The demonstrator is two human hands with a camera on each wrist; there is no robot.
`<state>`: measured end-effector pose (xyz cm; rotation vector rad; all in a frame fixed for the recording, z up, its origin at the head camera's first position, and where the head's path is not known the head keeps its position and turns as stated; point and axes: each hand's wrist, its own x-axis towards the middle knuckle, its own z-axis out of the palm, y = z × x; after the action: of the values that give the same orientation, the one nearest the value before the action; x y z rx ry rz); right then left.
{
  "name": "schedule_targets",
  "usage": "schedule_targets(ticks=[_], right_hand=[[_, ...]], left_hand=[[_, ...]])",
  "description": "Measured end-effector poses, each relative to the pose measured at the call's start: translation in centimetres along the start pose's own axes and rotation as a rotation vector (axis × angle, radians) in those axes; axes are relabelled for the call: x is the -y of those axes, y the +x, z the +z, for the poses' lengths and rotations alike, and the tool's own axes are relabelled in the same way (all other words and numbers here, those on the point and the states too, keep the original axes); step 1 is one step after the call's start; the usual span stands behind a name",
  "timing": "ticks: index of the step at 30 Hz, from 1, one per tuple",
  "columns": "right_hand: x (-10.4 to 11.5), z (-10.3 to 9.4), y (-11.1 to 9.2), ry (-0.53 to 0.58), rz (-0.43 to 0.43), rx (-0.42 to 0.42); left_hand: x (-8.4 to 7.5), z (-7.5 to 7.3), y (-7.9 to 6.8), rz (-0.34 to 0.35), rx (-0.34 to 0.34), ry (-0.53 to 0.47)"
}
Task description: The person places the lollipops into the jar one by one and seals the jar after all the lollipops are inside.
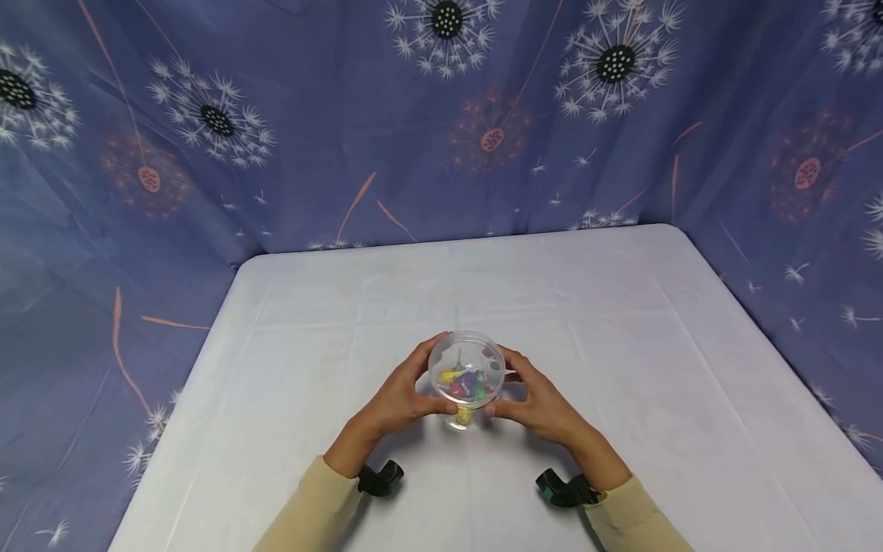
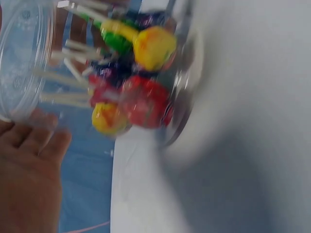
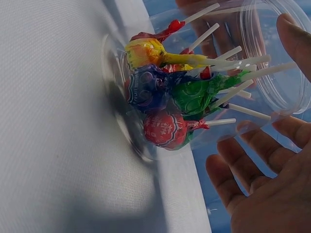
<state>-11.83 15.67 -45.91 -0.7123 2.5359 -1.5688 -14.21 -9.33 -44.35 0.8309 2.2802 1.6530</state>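
Observation:
A clear plastic jar (image 1: 467, 335) stands upright, close over the white tabletop, between both hands. Wrapped lollipops lie heads down inside it; the right wrist view shows a yellow lollipop (image 3: 145, 53), a blue lollipop (image 3: 146, 90), a green lollipop (image 3: 192, 97) and a red lollipop (image 3: 165, 130), their white sticks pointing toward the jar's wide top. My left hand (image 1: 398, 395) grips the upper left side, thumb in front and fingers around the far side. From the right, my right hand (image 1: 541, 397) holds the same upper part, thumb near the front.
A white cloth covers the table (image 1: 331, 337). Behind it and along both sides hangs a blue curtain (image 1: 310, 115) with a dandelion print. Black wrist devices, a left one (image 1: 381, 478) and a right one (image 1: 562, 489), stick out inward below the hands.

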Motion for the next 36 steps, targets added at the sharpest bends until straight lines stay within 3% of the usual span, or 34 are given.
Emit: schedule_targets(ticks=[6,10,13,20,23,31,36], right_hand=[[0.0,0.0,0.0,-0.005,-0.012,0.0],[0.1,0.1,0.1,-0.008,-0.01,0.001],[0.2,0.1,0.1,-0.005,-0.004,0.003],[0.1,0.0,0.1,-0.017,-0.011,-0.001],[0.0,0.1,0.0,-0.022,-0.008,-0.006],[-0.1,0.2,0.0,-0.009,0.004,-0.011],[-0.1,0.2,0.0,-0.003,0.008,-0.012]], left_hand=[[0.2,-1.1,0.4,-0.029,0.118,-0.023],[0.2,-1.0,0.0,-0.04,0.121,-0.044],[0.1,-0.2,-0.5,-0.048,0.051,-0.061],[-0.4,2.8,-1.8,-0.072,-0.213,-0.063],[-0.6,3.9,-2.1,-0.087,-0.281,-0.055],[-0.6,5.1,-2.0,-0.075,-0.359,-0.002],[-1.2,4.1,-2.0,-0.044,-0.312,0.003]])
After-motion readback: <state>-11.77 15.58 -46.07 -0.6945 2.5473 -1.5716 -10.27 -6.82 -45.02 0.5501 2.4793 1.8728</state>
